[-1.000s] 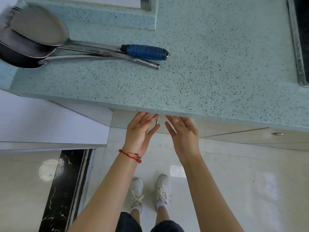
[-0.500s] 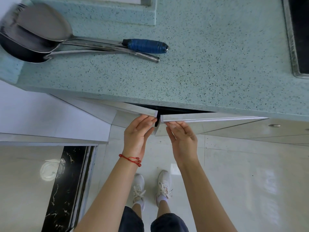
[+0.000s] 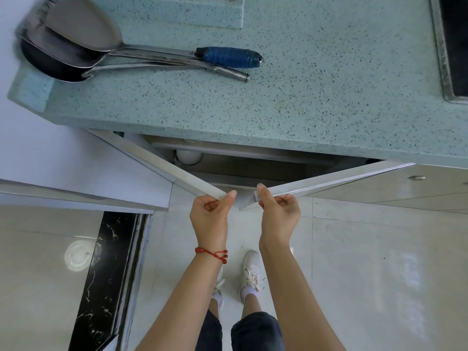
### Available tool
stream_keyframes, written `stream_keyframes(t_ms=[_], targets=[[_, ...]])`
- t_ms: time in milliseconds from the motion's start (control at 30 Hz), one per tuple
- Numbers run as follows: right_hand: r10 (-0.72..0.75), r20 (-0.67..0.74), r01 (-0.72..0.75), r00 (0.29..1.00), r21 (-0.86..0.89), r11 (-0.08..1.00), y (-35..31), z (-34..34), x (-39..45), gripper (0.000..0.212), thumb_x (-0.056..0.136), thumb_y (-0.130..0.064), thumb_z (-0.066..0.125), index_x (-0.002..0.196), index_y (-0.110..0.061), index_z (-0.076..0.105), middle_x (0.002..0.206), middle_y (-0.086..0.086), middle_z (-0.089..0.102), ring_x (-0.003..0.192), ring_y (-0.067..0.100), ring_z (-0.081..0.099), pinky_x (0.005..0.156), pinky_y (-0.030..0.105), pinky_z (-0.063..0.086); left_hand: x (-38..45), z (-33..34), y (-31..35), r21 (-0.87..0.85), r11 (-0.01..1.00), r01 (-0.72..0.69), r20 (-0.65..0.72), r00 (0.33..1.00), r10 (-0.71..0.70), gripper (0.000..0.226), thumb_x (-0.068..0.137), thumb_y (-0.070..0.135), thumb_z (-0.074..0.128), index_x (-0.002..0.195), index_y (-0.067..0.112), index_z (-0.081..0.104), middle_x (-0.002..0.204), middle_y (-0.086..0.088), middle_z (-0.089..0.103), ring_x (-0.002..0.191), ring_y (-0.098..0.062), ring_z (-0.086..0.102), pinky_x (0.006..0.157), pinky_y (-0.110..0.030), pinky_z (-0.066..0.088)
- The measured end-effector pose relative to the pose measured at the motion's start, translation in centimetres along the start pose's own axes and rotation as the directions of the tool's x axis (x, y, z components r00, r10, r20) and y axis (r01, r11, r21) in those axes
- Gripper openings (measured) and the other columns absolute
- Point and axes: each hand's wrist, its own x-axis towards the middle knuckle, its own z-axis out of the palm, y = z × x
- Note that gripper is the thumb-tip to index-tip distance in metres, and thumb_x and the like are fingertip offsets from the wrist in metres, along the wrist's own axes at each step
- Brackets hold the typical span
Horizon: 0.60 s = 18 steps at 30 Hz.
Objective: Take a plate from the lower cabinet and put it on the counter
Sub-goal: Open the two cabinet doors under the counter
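Note:
Below the speckled green counter [image 3: 316, 102] the lower cabinet stands partly open, its two white doors swung out toward me. My left hand [image 3: 210, 215] grips the free edge of the left door [image 3: 162, 163]. My right hand [image 3: 278, 214] grips the free edge of the right door [image 3: 329, 179]. Between the doors I see the dim cabinet inside [image 3: 253, 168] with a white rounded object [image 3: 189, 157] at its left. No plate is visible.
Large metal spatulas and ladles [image 3: 83, 46], one with a blue-wrapped handle [image 3: 228, 57], lie on the counter's left part. A steel-rimmed stove edge [image 3: 445, 59] sits at the far right. A closed cabinet door with a knob [image 3: 417, 177] is to the right. My feet [image 3: 250, 272] stand on glossy tiles.
Both hands took hold of the door edges and pulled them outward. The doors went from shut to widely open, exposing the cabinet inside.

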Motion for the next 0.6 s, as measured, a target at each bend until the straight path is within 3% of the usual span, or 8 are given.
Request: stream_keyframes(t_ms=[133,300,467,600], targets=[[-0.016,-0.005,0.016,1.000,-0.057,0.998,0.5,-1.0,-0.9,0.026,0.074,-0.019,0.073,0.073,-0.011,0.048,0.063,0.001,0.048,0.051,0.007,0.044,0.050,0.016,0.043,-0.3,-0.2,-0.3,0.030,0.998,-0.048,-0.047,0.998,0.049,0.024,0.073,0.015,0.073,0.070,0.009,0.050,0.064,-0.003,0.054,0.059,-0.014,0.053,0.048,-0.001,0.044],[-0.024,-0.033,0.022,0.999,-0.066,0.998,1.6,-3.0,-2.3,0.027,0.076,-0.018,0.071,0.081,-0.005,0.048,0.070,0.009,0.050,0.056,0.014,0.043,0.055,0.023,0.043,-0.8,-1.1,-0.6,0.067,0.993,-0.093,-0.072,0.993,0.098,0.031,0.072,0.014,0.073,0.061,0.019,0.044,0.057,0.003,0.049,0.051,-0.009,0.047,0.043,-0.001,0.040],[-0.072,-0.061,0.068,0.996,-0.063,0.996,2.6,-4.9,-3.6,0.025,0.078,-0.016,0.069,0.073,-0.017,0.045,0.064,-0.003,0.044,0.046,0.001,0.041,0.043,0.006,0.038,-1.1,-2.6,-1.1,0.082,0.993,-0.083,-0.064,0.994,0.089,0.030,0.070,0.016,0.075,0.062,0.017,0.046,0.055,0.003,0.049,0.043,-0.002,0.047,0.043,-0.006,0.039],[-0.142,-0.115,0.133,0.983,-0.085,0.987,3.6,-6.1,-4.6,0.018,0.079,-0.015,0.068,0.082,-0.014,0.051,0.063,-0.006,0.044,0.044,-0.006,0.044,0.043,0.003,0.038,-1.7,-3.9,-1.3,0.085,0.991,-0.098,-0.062,0.993,0.104,0.027,0.070,0.017,0.075,0.064,0.018,0.048,0.055,0.004,0.052,0.042,0.003,0.049,0.042,-0.005,0.039]])
